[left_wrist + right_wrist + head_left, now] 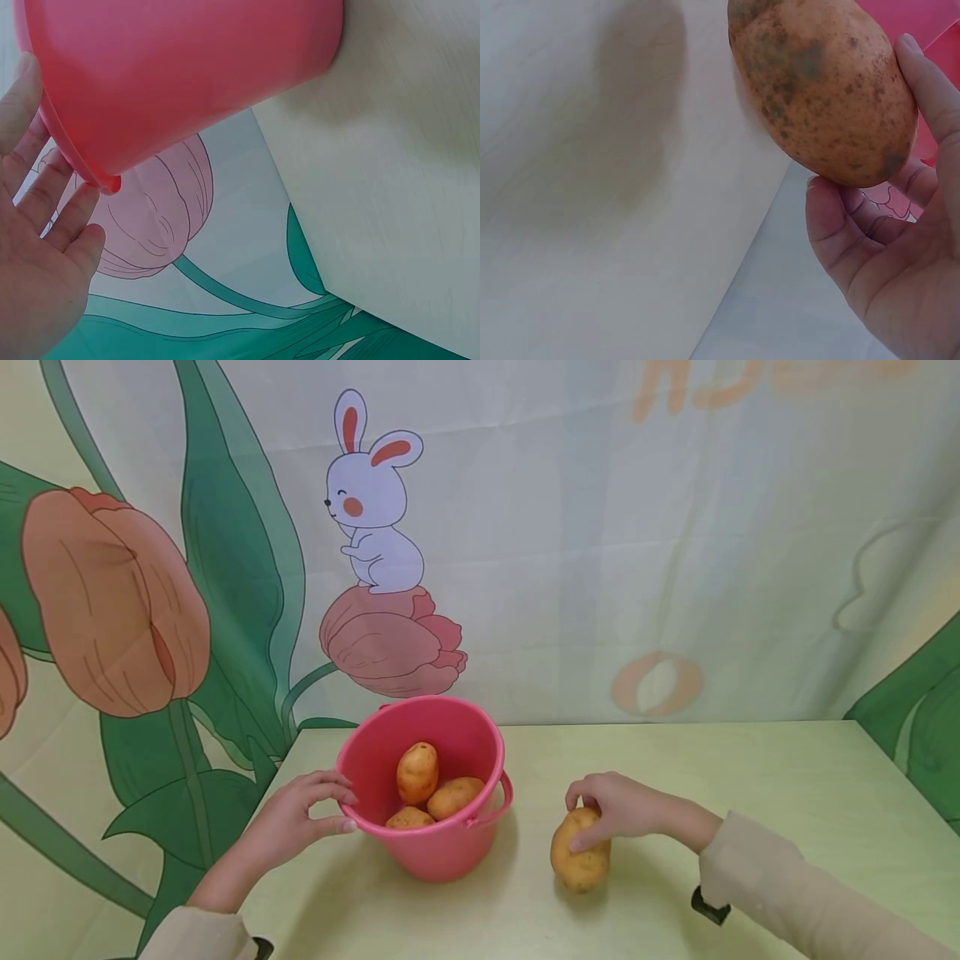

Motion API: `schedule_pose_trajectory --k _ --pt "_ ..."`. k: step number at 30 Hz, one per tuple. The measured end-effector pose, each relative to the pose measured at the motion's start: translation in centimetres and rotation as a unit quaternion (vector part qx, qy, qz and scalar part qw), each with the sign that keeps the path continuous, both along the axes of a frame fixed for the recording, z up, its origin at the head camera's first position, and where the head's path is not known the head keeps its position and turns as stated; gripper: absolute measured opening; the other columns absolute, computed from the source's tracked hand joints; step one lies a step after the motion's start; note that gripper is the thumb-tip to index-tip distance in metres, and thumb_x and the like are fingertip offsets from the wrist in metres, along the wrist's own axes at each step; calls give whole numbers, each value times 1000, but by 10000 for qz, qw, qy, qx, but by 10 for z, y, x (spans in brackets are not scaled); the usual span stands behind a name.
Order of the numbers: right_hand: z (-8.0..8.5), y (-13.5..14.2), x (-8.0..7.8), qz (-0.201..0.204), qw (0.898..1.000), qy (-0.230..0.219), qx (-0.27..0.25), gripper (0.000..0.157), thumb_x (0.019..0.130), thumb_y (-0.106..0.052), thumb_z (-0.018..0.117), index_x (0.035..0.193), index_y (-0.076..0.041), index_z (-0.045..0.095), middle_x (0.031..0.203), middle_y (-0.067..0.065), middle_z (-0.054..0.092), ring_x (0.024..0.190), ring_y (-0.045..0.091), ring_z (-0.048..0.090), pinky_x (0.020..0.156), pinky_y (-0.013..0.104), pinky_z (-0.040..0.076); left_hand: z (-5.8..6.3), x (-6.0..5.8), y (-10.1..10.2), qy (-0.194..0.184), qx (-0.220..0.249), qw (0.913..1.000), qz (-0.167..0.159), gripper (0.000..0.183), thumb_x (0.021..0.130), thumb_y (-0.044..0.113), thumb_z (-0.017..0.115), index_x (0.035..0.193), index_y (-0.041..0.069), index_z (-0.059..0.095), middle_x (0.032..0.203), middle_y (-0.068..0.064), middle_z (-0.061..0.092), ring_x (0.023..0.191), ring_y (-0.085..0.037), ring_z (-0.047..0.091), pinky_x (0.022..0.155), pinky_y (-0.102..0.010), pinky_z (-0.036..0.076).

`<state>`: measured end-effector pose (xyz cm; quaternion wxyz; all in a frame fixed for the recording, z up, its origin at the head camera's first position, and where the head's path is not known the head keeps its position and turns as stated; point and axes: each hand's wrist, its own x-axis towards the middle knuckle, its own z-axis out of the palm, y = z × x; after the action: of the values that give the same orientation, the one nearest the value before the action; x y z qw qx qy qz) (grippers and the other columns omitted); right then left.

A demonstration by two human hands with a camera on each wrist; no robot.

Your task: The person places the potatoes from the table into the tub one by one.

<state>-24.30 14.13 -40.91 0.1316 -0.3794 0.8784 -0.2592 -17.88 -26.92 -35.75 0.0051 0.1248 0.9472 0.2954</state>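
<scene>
A pink bucket (442, 858) stands on the table with several potatoes inside; three show clearly, one potato (417, 772) propped upright behind the potato (455, 798) on the right and a lower one (409, 817) partly hidden by the rim. My left hand (296, 821) holds the bucket's left rim with fingertips and thumb; in the left wrist view the fingers (64, 199) meet the rim. To the right of the bucket, my right hand (618, 810) grips another potato (581, 864) between thumb and fingers. Dark specks mark that potato (825, 90) in the right wrist view. Whether it touches the table cannot be told.
The pale table (750, 777) ends at a hanging cloth (570, 568) printed with tulips and a rabbit. A pink handle (501, 806) sticks out from the bucket's right side, toward my right hand. Dark bands show at both sleeve cuffs.
</scene>
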Motion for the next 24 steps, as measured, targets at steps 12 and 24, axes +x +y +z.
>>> schedule_pose_trajectory --k 12,24 --pt "25 -3 -4 -4 9997 164 -185 43 65 -44 73 88 -12 58 65 -5 47 61 6 42 53 18 38 -1 0 0 -27 8 10000 13 36 69 33 72 97 11 65 114 -9 55 111 -32 45 72 -37 53" --pt "35 -3 -8 -49 9995 240 -206 43 65 -44 73 89 -12 58 65 -4 47 62 6 42 54 18 38 -1 0 0 40 -12 10000 -31 35 69 32 72 96 11 65 113 -9 55 110 -31 45 73 -37 53"
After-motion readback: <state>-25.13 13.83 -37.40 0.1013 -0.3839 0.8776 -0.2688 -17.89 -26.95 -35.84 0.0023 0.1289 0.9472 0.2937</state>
